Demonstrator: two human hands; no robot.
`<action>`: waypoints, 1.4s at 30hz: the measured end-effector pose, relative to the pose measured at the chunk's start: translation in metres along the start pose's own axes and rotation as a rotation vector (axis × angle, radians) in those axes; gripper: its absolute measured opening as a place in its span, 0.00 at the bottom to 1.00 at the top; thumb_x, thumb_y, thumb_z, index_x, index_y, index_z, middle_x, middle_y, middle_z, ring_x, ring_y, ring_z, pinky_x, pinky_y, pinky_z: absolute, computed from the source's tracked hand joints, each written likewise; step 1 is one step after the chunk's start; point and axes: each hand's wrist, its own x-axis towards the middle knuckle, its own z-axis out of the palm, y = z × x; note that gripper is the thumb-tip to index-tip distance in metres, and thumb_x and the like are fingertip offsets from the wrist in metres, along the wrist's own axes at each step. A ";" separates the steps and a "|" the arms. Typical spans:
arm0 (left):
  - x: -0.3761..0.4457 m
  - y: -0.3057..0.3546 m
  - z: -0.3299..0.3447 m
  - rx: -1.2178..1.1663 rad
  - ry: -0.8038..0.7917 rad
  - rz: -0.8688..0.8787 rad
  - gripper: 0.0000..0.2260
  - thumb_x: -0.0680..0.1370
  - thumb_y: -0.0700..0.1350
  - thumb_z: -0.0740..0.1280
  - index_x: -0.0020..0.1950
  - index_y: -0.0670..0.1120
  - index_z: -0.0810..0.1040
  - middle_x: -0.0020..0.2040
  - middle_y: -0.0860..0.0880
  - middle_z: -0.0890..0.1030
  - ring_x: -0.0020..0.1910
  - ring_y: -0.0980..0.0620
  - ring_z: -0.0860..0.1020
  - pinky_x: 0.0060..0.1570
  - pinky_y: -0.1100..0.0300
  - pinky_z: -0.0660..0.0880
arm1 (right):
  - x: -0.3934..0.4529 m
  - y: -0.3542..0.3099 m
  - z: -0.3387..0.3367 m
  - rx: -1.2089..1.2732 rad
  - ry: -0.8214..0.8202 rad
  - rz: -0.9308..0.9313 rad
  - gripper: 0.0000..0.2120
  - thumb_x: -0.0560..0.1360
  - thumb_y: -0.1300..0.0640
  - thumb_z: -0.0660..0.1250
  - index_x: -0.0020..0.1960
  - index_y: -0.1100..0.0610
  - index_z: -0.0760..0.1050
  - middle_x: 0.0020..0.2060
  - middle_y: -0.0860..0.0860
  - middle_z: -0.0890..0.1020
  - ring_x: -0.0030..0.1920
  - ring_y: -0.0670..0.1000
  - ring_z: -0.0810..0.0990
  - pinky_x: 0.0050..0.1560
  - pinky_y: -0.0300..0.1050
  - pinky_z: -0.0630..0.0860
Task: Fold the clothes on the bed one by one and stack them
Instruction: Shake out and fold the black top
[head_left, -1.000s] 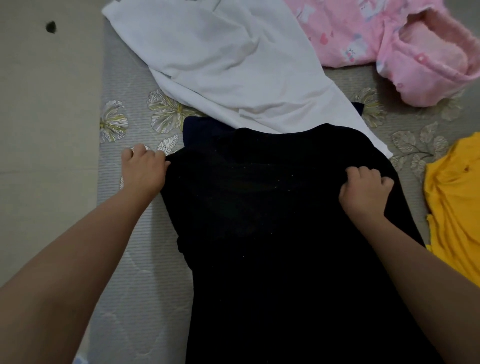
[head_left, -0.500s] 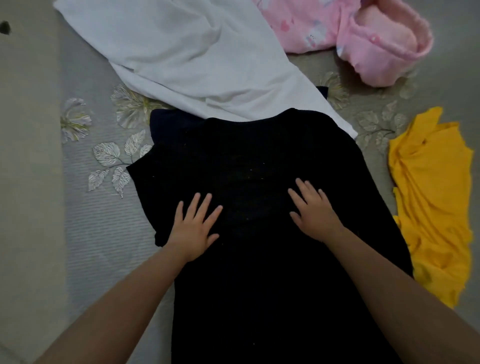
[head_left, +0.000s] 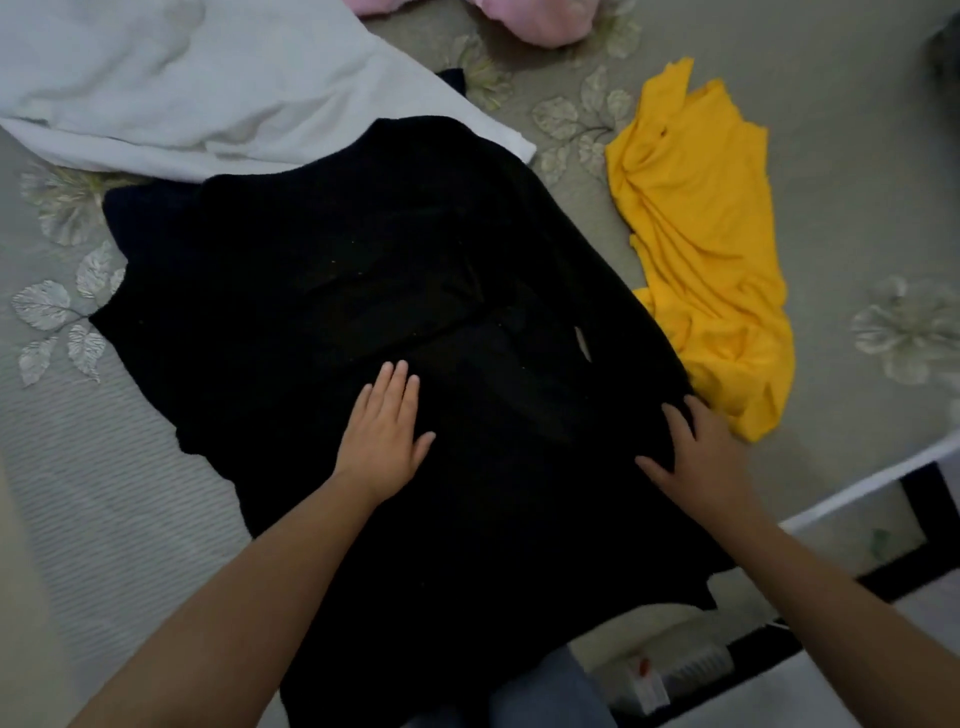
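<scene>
1. The grey leaf-printed bed sheet (head_left: 831, 218) bore everything, giving a flat folding surface.
2. The large black knit garment (head_left: 363, 270) lay spread mid-bed, ready to fold; a white garment (head_left: 197, 88) lay beyond it, a crumpled yellow garment (head_left: 696, 234) touched its right edge.
3. The left hand (head_left: 384, 431) lay flat on it, fingers straight, probably smoothing; the right hand (head_left: 701, 457) pressed its right edge, fingers released.

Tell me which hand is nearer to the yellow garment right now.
Right. The right hand rests flat on the black garment's right edge, just beside the yellow garment's lower corner. The left hand lies flat mid-garment, farther away.
</scene>
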 end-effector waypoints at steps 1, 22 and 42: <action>0.000 0.009 0.007 0.019 -0.047 -0.025 0.31 0.81 0.56 0.50 0.76 0.41 0.41 0.76 0.42 0.39 0.75 0.46 0.38 0.72 0.54 0.40 | -0.014 0.004 0.007 -0.011 -0.075 0.100 0.34 0.64 0.55 0.77 0.64 0.68 0.70 0.60 0.70 0.72 0.58 0.69 0.74 0.53 0.60 0.75; -0.042 -0.011 -0.009 -0.202 0.142 -0.297 0.26 0.81 0.50 0.54 0.76 0.43 0.50 0.77 0.45 0.48 0.76 0.49 0.46 0.72 0.53 0.53 | 0.056 -0.145 -0.143 0.686 0.391 -0.228 0.17 0.74 0.57 0.58 0.52 0.69 0.77 0.46 0.63 0.81 0.46 0.54 0.77 0.41 0.33 0.62; -0.024 -0.098 -0.025 -0.733 0.487 -0.474 0.34 0.76 0.55 0.64 0.76 0.49 0.50 0.72 0.42 0.61 0.69 0.44 0.63 0.65 0.50 0.66 | 0.101 -0.181 -0.060 -0.019 -0.087 -0.308 0.23 0.76 0.57 0.63 0.69 0.61 0.65 0.64 0.57 0.71 0.64 0.56 0.69 0.62 0.46 0.67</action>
